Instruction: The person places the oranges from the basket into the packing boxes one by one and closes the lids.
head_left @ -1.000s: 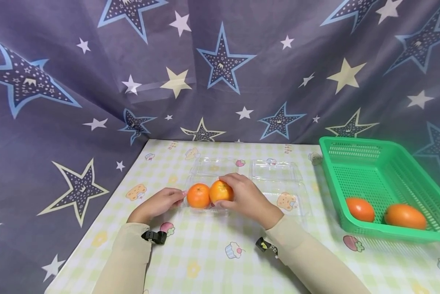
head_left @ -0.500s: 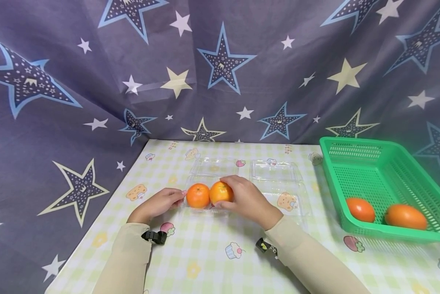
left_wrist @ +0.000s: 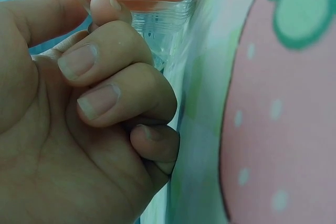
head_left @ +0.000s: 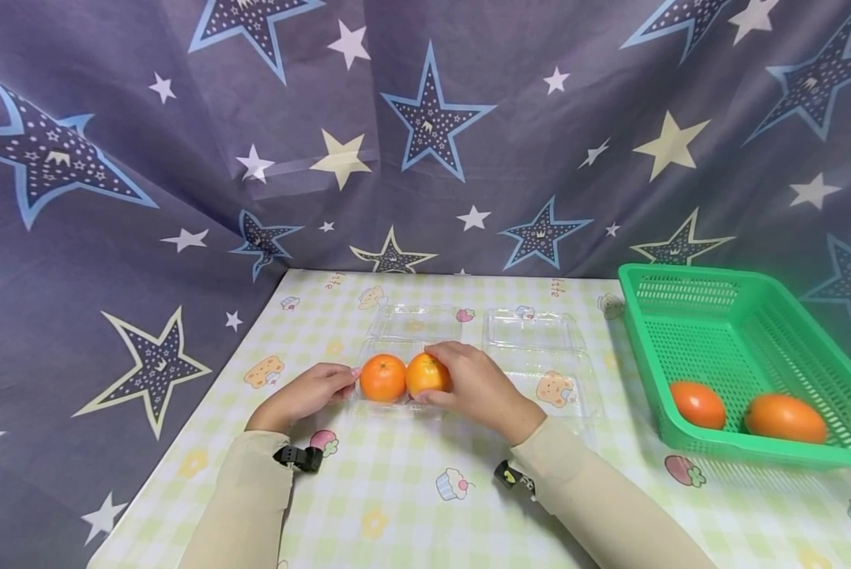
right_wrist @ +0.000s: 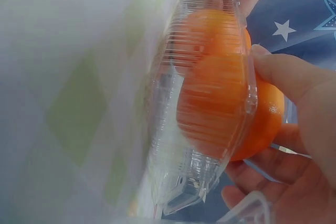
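1. On the left of the bench (head_left: pixel 368 506), which wore a pastel checked cloth printed with cupcakes, the left hand (head_left: pixel 304 395) lay with its fingers (left_wrist: pixel 100 98) curled, the fingertips pinching the left edge of a clear plastic clamshell box (head_left: pixel 397 399).
2. Just right of that hand, the left orange (head_left: pixel 383 378) sat in the front tray of the box, touching the right orange (head_left: pixel 427 374) beside it; the box's open lid (head_left: pixel 412 322) lay flat behind them.
3. Next along, the right hand (head_left: pixel 478 387) cupped the right orange, its fingers wrapped over the top and far side of the fruit and its thumb against the near side; the right wrist view showed both oranges seated inside the ribbed clear tray.
4. Right of that hand, a second clear clamshell box (head_left: pixel 549 371) lay open on the bench, near the first box.
5. Farther right, well apart from both hands, a green plastic basket (head_left: pixel 688 300) stood at the bench's edge with two orange-red fruits in it, one (head_left: pixel 697 405) at the front left and another (head_left: pixel 785 418) to its right.
6. Behind everything, a dark blue cloth (head_left: pixel 425 118) printed with stars hung as a backdrop.
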Available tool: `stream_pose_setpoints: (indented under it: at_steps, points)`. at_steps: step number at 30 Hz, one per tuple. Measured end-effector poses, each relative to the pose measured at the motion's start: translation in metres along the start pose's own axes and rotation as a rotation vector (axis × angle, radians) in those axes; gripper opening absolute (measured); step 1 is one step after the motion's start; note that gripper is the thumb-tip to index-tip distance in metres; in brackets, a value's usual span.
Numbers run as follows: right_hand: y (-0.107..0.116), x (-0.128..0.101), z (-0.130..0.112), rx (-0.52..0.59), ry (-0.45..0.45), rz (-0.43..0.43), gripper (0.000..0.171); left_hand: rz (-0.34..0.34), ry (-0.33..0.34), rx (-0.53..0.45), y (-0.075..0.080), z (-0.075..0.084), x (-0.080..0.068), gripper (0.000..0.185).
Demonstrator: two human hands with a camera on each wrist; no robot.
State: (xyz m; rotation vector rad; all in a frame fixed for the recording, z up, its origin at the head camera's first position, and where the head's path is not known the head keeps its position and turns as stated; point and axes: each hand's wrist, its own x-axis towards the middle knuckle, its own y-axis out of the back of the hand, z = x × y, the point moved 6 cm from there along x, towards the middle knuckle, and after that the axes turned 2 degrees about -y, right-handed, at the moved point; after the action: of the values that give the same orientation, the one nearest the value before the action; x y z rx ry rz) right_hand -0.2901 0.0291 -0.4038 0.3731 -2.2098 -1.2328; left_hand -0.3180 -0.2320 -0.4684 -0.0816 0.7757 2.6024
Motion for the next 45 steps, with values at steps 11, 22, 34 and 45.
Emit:
stream_pose_setpoints:
  at_steps: [11, 22, 34, 45]
  points:
    - [-0.0032, -0.0018, 0.0046, -0.019, -0.003, -0.010, 0.069, 0.010, 0.019, -0.015, 0.0004, -0.0019, 0.0025, 0.045]
    - [-0.0045, -0.0029, 0.0073, -0.046, -0.002, -0.021, 0.068, 0.005, 0.018, -0.013, 0.0012, -0.0035, 0.0044, 0.047]
    - [-0.0065, -0.0032, 0.0078, -0.049, -0.037, -0.040, 0.063, 0.016, 0.029, -0.005, 0.0015, -0.0037, 0.0030, 0.046]
    - [-0.0069, -0.0038, 0.0057, -0.025, -0.085, -0.049, 0.061, 0.012, 0.019, -0.005, 0.0013, -0.0028, 0.0011, 0.046]
